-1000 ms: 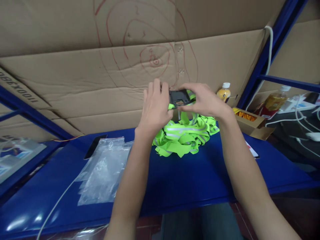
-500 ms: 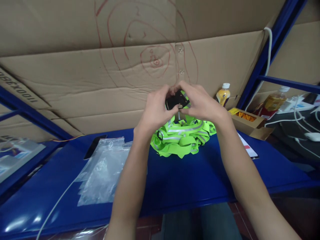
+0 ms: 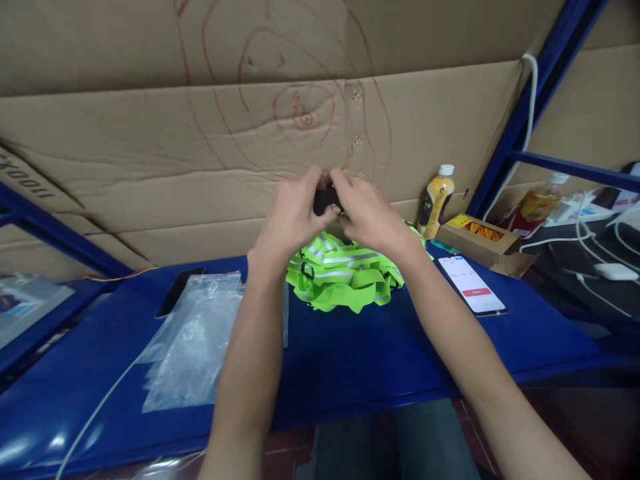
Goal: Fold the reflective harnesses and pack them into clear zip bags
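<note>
Holding a small black clip (image 3: 326, 198) up off the desk, both hands meet at it over the far middle of the blue top. Only the head view to go on, so here's what it shows. The left hand (image 3: 293, 217) has its fingers curled shut around the clip's left end, thumb pressed on it; the right hand (image 3: 367, 217) pinches the other end, fingers closed on it too. Most of the clip is buried between the fingertips, so I honestly can't tell if it's a buckle or some other fitting, or whether a strap is threaded through it.

Right under the hands, near the desk's far edge, sits a heap of neon vests (image 3: 345, 272) with grey reflective bands. Clear bags (image 3: 200, 337) lie toward the left side, a phone (image 3: 471, 285) with its screen lit toward the right, and a bottle (image 3: 437, 199) plus an open box (image 3: 483, 243) at the far right corner.

My read: this is the fiddly bit, working the clip by hand. Next move probably calls for a steady two-handed squeeze or twist, keeping the clip above the heap.
</note>
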### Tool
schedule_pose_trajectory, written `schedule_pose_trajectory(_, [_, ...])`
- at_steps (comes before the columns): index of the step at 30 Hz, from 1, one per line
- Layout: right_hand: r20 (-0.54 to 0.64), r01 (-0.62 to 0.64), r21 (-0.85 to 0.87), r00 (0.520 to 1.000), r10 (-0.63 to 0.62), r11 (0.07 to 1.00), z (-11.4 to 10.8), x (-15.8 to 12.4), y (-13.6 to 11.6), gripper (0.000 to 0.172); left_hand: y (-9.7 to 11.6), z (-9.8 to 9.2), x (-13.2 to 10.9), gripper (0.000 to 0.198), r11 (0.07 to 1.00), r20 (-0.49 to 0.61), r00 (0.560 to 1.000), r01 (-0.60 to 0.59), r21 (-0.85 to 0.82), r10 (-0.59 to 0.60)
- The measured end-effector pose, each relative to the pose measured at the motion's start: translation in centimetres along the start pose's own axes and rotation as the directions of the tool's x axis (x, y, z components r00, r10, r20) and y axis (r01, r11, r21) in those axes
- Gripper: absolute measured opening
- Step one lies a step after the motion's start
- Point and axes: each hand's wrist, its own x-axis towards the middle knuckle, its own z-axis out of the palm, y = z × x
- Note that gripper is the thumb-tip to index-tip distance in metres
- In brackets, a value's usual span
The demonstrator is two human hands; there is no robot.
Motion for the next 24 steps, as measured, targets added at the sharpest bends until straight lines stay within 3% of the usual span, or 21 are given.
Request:
schedule_pose_trajectory(3, [-0.008, -0.028, -0.032, 1.000, 0.027, 0.999, 0.6, 0.0, -0.2, 0.045, -0.9, 0.9, 0.2, 0.027, 1.000, -0.005, 1.000, -0.030, -0.003, 0.030])
schedule_pose_trajectory(7, [-0.113, -0.046, -0.105, 0.993, 0.034, 0.993, 1.6, 0.0, -1.1, 0.057, -1.6, 1.6, 0.3, 0.016, 0.999, -0.032, 0.999, -0.042, 0.013, 0.043])
schedule_pose_trajectory(11, [-0.101, -0.078, -0.160, 0.993, 0.062, 0.984, 2.0, 0.0, -2.0, 0.056, -1.3, 1.0, 0.1, 0.020, 1.000, 0.002, 1.000, -0.005, -0.012, 0.005])
schedule_pose_trajectory(14, [-0.101, -0.068, -0.156, 0.994, 0.053, 0.985, 2.1, 0.1, -1.2, 0.051, -1.1, 0.2, -0.2, 0.033, 0.996, 0.019, 0.998, 0.061, -0.065, -0.060])
schedule_pose_trajectory(19, [-0.227, -0.124, -0.020, 0.967, 0.116, 0.992, 1.5, 0.4, 2.0, 0.042, -2.0, -0.9, -0.5, 0.056, 0.988, 0.069, 0.988, 0.144, -0.048, -0.141])
schedule_pose_trajectory(22, [-0.304, -0.197, 0.138, 0.925, 0.230, 0.971, 0.0, 0.5, 3.6, 0.042, -2.9, -1.1, -0.4, 0.043, 0.988, 0.018, 0.988, 0.153, -0.035, -0.152])
schedule_pose_trajectory(24, [-0.359, -0.262, 0.279, 0.864, 0.353, 0.924, -1.0, 0.6, 4.8, 0.043, -3.5, -1.3, -0.4, 0.031, 0.987, -0.056, 0.987, 0.150, -0.051, -0.153])
